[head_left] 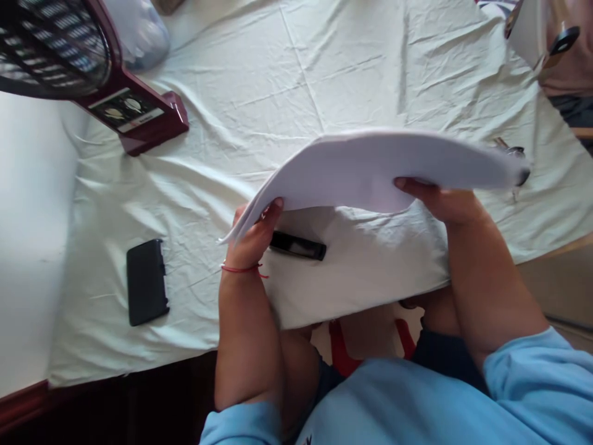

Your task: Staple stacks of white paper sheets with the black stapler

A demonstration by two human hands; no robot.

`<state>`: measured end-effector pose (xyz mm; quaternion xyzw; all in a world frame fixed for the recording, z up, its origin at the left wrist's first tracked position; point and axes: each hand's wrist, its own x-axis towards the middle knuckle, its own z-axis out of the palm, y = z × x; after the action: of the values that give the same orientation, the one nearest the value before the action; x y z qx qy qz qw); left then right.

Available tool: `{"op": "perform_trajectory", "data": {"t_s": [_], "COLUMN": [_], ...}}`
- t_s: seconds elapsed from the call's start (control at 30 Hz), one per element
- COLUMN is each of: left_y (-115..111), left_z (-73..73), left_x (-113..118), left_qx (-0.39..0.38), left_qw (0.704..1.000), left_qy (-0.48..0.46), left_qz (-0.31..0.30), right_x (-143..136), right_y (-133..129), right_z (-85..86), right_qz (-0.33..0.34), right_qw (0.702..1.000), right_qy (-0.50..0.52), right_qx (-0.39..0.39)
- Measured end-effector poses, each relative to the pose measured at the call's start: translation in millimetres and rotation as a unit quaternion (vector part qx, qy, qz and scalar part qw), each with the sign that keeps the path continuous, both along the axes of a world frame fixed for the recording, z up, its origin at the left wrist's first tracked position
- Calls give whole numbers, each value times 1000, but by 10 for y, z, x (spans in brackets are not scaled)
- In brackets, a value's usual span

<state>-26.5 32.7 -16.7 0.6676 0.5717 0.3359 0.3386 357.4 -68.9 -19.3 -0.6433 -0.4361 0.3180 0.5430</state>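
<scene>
Both of my hands hold a stack of white paper (pixel 352 167) above the cloth-covered table, and the sheets bow upward between them. My left hand (pixel 254 238) grips the left end, thumb on top and fingers underneath. With its thumb on the near edge, my right hand (pixel 445 198) pinches the stack toward the right; its other fingers are hidden beneath. Just right of my left hand lies a black stapler-like object (pixel 299 245), partly covered by that hand and the paper.
A black phone-like case (pixel 147 282) lies at left. At the upper left stand a maroon electric fan-like device (pixel 148 120) and a plastic bag (pixel 143 37). Keys (pixel 514 150) lie partly behind the paper's right end. The pale tablecloth (pixel 241 111) is wrinkled.
</scene>
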Motion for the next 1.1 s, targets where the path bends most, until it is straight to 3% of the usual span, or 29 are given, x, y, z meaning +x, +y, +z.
{"op": "perform_trajectory", "data": {"t_s": [0.1,0.3,0.53,0.73,1.1], "left_y": [-17,-47,-98,-138,-126], "left_z": [66,173,263,368,298], "left_x": [52,177,226,255,237], "left_qx": [12,-1,-59,-61,-49], "left_qw": [998,984,979,977,975], "left_qy": [-56,-172,-171,-165,-182], "left_qz": [12,-52,-98,-121,-118], "right_x": [-51,-106,-91,-38,-52], "right_y": [20,47,83,90,88], "right_z": [-13,65,54,-4,-1], "right_qz": [-21,-61,-76,-71,-74], "right_qw": [997,986,984,984,978], "right_qy": [69,141,158,163,193], "right_qx": [29,60,31,14,37]}}
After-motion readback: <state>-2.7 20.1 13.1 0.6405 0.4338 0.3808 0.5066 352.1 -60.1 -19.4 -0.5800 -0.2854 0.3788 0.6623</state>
